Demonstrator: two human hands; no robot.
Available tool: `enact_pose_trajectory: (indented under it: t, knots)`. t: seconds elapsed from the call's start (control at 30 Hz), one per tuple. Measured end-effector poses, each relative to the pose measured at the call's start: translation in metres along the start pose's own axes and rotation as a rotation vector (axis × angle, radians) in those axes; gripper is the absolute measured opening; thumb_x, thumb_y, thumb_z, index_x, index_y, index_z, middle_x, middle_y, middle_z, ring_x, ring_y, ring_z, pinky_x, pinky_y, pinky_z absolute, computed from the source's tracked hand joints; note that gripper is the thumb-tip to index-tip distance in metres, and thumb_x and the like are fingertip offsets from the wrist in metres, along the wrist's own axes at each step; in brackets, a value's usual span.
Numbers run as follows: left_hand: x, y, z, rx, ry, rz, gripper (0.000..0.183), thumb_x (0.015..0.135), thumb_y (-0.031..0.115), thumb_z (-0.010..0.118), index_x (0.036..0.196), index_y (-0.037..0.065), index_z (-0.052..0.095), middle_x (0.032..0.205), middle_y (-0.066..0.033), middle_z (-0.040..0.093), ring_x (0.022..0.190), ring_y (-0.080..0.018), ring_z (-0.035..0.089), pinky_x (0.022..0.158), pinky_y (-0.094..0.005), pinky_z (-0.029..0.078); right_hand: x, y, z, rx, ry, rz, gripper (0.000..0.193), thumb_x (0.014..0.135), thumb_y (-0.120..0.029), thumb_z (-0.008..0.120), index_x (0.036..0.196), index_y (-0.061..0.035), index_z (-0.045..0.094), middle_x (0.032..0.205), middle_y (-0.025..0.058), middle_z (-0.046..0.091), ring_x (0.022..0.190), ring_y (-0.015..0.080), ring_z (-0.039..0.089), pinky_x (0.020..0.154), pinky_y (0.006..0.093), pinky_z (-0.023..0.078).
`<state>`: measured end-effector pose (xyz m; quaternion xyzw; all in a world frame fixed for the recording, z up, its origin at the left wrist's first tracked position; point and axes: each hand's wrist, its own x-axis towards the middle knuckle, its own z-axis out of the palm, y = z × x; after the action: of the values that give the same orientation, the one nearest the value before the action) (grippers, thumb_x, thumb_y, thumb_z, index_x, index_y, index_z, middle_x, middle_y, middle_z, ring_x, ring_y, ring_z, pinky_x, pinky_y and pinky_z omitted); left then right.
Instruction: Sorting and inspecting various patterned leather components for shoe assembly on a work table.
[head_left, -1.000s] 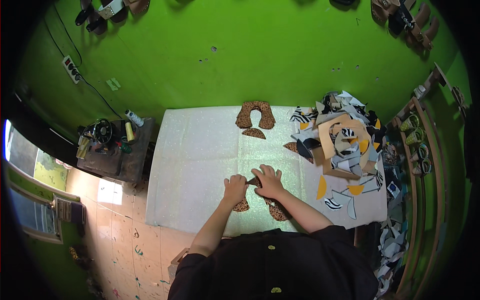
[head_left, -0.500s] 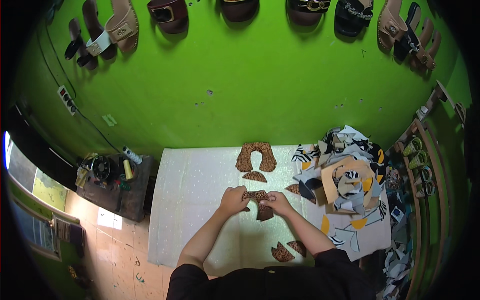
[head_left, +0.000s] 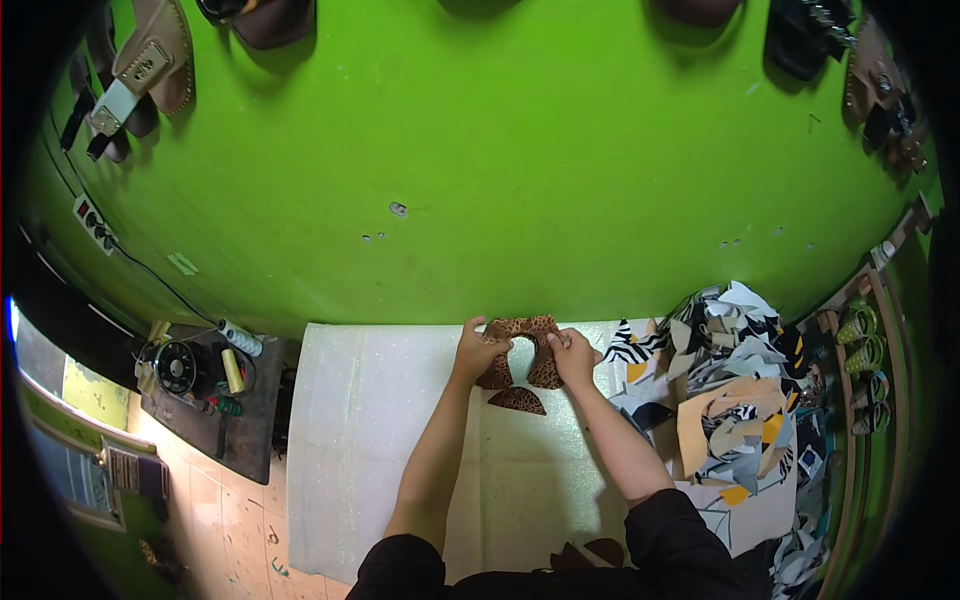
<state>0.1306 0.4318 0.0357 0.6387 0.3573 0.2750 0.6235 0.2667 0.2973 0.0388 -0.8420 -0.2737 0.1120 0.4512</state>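
Both arms reach forward to the far edge of the table. Between my hands is a U-shaped leopard-print piece (head_left: pixel 524 326), its curve toward the wall. My left hand (head_left: pixel 478 352) grips its left side, and my right hand (head_left: pixel 571 358) pinches its right side. The earlier stack of like pieces is in this same spot; whether the held piece touches it I cannot tell. Just nearer than my hands lies a half-moon leopard-print scrap (head_left: pixel 518 401). More brown scraps (head_left: pixel 603 551) lie by the near edge, partly hidden by my body.
Mixed offcuts (head_left: pixel 735 330) are heaped on the right of the pale table (head_left: pixel 370 450), with a cardboard box (head_left: pixel 692 440) among them. A dark side table (head_left: pixel 240 430) holds thread spools on the left. Sandals (head_left: pixel 862 355) stand on a right-hand rack; others hang on the green wall.
My hands have moved away from me with the leopard-print piece, from the table's middle to where the stack lies at the far edge. The view has shifted too.
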Motion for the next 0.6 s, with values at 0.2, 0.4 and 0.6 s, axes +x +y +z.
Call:
enact_pose_trajectory:
  t: [0.2, 0.4, 0.6]
  knots:
    - [0.004, -0.01, 0.008, 0.231, 0.156, 0.022, 0.055, 0.075, 0.011, 0.072, 0.123, 0.006, 0.045, 0.085, -0.0096, 0.065, 0.077, -0.0171, 0.062, 0.068, -0.0308, 0.048, 0.014, 0.018, 0.016, -0.2, 0.055, 0.075, 0.025, 0.08, -0.037, 0.066, 0.075, -0.0117, 0.065, 0.067, 0.002, 0.059, 0.068, 0.0221, 0.054, 0.077, 0.0417, 0.024]
    - [-0.013, 0.007, 0.015, 0.601, 0.296, 0.019, 0.049, 0.077, 0.019, 0.071, 0.12, 0.012, 0.048, 0.083, -0.004, 0.065, 0.078, -0.0227, 0.062, 0.069, -0.0351, 0.048, 0.006, 0.007, 0.013, -0.308, 0.114, -0.054, 0.02, 0.079, -0.033, 0.065, 0.083, -0.0132, 0.065, 0.093, 0.0043, 0.054, 0.098, 0.0254, 0.044, 0.081, 0.0451, 0.024]
    - [-0.012, 0.004, 0.014, 0.696, 0.368, 0.179, 0.042, 0.078, 0.018, 0.068, 0.117, 0.013, 0.052, 0.091, -0.0054, 0.063, 0.091, -0.026, 0.058, 0.075, -0.0412, 0.045, -0.009, -0.018, 0.003, -0.42, 0.019, -0.092, 0.049, 0.088, -0.032, 0.054, 0.129, -0.0083, 0.044, 0.13, 0.0148, 0.043, 0.123, 0.0336, 0.035, 0.097, 0.0583, 0.02]
